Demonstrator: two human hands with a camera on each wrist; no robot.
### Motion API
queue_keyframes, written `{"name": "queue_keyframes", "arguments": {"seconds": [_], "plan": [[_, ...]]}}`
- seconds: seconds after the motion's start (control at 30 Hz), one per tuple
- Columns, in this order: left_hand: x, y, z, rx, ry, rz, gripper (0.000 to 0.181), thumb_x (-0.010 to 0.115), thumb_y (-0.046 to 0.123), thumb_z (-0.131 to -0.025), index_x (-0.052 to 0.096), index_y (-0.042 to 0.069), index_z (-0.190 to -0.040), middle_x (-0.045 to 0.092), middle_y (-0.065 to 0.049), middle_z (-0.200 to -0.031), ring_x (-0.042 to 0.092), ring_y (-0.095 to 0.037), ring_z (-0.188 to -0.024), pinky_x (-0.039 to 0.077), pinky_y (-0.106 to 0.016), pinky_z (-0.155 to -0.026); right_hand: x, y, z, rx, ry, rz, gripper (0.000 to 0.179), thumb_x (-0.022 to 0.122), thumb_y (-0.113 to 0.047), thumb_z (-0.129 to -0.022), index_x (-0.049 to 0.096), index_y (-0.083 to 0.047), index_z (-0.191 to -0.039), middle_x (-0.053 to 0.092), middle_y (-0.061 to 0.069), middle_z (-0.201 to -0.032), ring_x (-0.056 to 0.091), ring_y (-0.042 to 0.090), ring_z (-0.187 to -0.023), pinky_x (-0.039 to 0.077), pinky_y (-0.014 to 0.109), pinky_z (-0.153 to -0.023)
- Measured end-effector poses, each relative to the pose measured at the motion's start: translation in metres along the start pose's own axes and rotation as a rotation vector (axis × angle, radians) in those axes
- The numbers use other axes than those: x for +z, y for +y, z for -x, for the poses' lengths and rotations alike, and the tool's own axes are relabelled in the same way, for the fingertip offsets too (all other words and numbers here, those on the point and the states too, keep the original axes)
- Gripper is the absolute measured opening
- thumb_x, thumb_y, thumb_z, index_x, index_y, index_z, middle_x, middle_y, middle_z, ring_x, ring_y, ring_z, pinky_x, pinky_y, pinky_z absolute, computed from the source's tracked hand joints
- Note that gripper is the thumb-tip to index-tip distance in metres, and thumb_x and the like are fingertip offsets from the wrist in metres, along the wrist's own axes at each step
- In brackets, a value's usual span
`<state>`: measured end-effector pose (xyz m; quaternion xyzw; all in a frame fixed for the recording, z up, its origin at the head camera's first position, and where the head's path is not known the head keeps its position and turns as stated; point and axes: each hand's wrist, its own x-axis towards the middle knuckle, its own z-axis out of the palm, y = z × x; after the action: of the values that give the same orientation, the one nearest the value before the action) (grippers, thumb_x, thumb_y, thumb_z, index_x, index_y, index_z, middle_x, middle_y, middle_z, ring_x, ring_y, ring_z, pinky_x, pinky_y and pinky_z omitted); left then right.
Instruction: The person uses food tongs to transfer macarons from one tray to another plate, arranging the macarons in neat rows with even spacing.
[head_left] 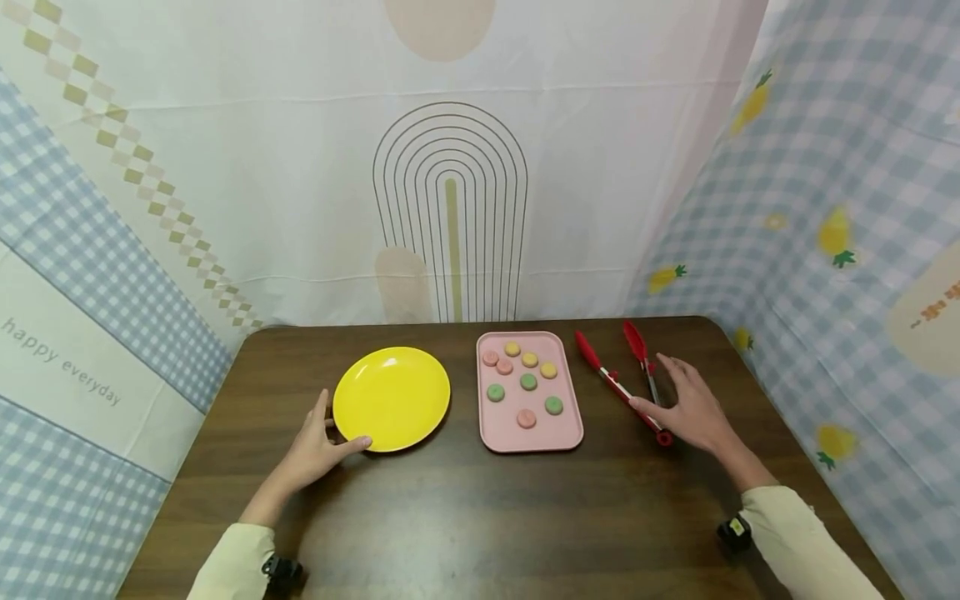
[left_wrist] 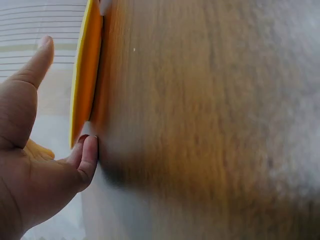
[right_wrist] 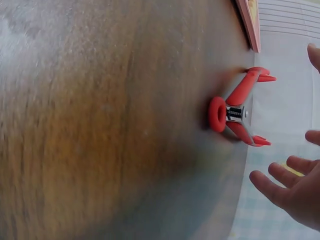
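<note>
A yellow plate (head_left: 392,398) lies on the left of the table. My left hand (head_left: 313,447) is at its near left rim, thumb spread out and fingertips right at the edge. The left wrist view shows the plate (left_wrist: 89,65) edge-on, with the thumb standing apart from the other fingers. On the right lie red-and-silver tongs (head_left: 588,350), their two arms spread and the hinge end towards me. My right hand (head_left: 696,410) hovers over them with fingers spread, holding nothing. In the right wrist view the tongs (right_wrist: 234,114) rest on the tabletop.
Between plate and tongs, a pink tray (head_left: 497,433) carries several small macaron-like rounds in pink, yellow and green. All stand on a dark wooden table (head_left: 450,517). Patterned cloth (head_left: 322,192) hangs behind and along both sides of the table.
</note>
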<state>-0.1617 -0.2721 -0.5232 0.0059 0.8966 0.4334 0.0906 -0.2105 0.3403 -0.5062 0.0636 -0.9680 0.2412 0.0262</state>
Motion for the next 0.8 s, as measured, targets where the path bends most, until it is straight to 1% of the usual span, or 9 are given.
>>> {"name": "queue_keyframes", "arguments": {"seconds": [0.07, 0.13, 0.23, 0.33, 0.43, 0.5, 0.67, 0.8], "plan": [[0.0, -0.001, -0.001, 0.005, -0.012, 0.015, 0.125, 0.081, 0.042, -0.088, -0.01, -0.006, -0.159, 0.014, -0.036, -0.16, 0.044, -0.045, -0.135, 0.043, -0.057, -0.107, 0.002, 0.0, 0.0, 0.039, -0.007, -0.01, 0.108, 0.066, -0.067, -0.089, 0.018, -0.006, -0.164, 0.026, 0.036, -0.157, 0.033, 0.056, -0.137, 0.033, 0.075, -0.102], [0.001, -0.002, -0.002, 0.015, -0.015, 0.014, 0.125, 0.082, 0.041, -0.088, -0.009, -0.008, -0.159, 0.013, -0.036, -0.161, 0.043, -0.046, -0.136, 0.038, -0.06, -0.11, 0.004, 0.0, -0.001, 0.079, -0.016, -0.021, 0.112, 0.065, -0.07, -0.088, 0.016, -0.003, -0.163, 0.026, 0.037, -0.156, 0.036, 0.055, -0.135, 0.034, 0.073, -0.102], [0.002, -0.004, -0.004, 0.04, -0.008, 0.001, 0.125, 0.084, 0.039, -0.086, -0.005, -0.01, -0.159, 0.015, -0.038, -0.16, 0.036, -0.048, -0.139, 0.029, -0.065, -0.114, 0.007, -0.001, -0.001, 0.123, -0.027, -0.033, 0.116, 0.065, -0.072, -0.087, 0.015, 0.002, -0.162, 0.028, 0.039, -0.153, 0.041, 0.053, -0.131, 0.037, 0.071, -0.102], [0.003, -0.005, -0.005, 0.068, 0.007, -0.018, 0.123, 0.086, 0.038, -0.084, 0.001, -0.01, -0.159, 0.022, -0.038, -0.156, 0.031, -0.049, -0.141, 0.024, -0.067, -0.115, 0.01, -0.001, 0.0, 0.155, -0.04, -0.041, 0.117, 0.064, -0.072, -0.087, 0.017, 0.006, -0.16, 0.032, 0.039, -0.15, 0.046, 0.05, -0.124, 0.04, 0.068, -0.099], [0.004, -0.007, -0.006, 0.083, 0.02, -0.041, 0.122, 0.087, 0.039, -0.083, 0.005, -0.009, -0.16, 0.03, -0.037, -0.15, 0.033, -0.047, -0.138, 0.026, -0.067, -0.113, 0.014, 0.0, -0.001, 0.184, -0.052, -0.046, 0.117, 0.063, -0.073, -0.087, 0.018, 0.008, -0.159, 0.038, 0.038, -0.144, 0.048, 0.049, -0.121, 0.042, 0.066, -0.097], [0.005, -0.007, -0.006, 0.086, 0.027, -0.053, 0.122, 0.087, 0.04, -0.082, 0.006, -0.008, -0.16, 0.033, -0.036, -0.148, 0.034, -0.047, -0.137, 0.027, -0.067, -0.113, 0.016, 0.0, -0.002, 0.196, -0.054, -0.045, 0.118, 0.064, -0.074, -0.086, 0.021, 0.009, -0.158, 0.042, 0.037, -0.138, 0.05, 0.049, -0.118, 0.043, 0.065, -0.095], [0.005, -0.009, -0.008, 0.081, 0.029, -0.072, 0.123, 0.087, 0.042, -0.082, 0.007, -0.008, -0.16, 0.035, -0.035, -0.146, 0.036, -0.046, -0.136, 0.029, -0.066, -0.112, 0.023, 0.001, -0.005, 0.192, -0.049, -0.034, 0.115, 0.065, -0.074, -0.085, 0.031, 0.013, -0.153, 0.052, 0.032, -0.127, 0.053, 0.043, -0.112, 0.046, 0.06, -0.091], [0.004, -0.008, -0.008, 0.056, 0.018, -0.093, 0.125, 0.086, 0.045, -0.081, 0.005, -0.01, -0.16, 0.034, -0.035, -0.147, 0.039, -0.045, -0.132, 0.03, -0.065, -0.112, 0.027, 0.0, -0.008, 0.191, -0.057, -0.022, 0.11, 0.066, -0.072, -0.086, 0.039, 0.016, -0.146, 0.053, 0.03, -0.118, 0.053, 0.039, -0.102, 0.047, 0.056, -0.084]]}}
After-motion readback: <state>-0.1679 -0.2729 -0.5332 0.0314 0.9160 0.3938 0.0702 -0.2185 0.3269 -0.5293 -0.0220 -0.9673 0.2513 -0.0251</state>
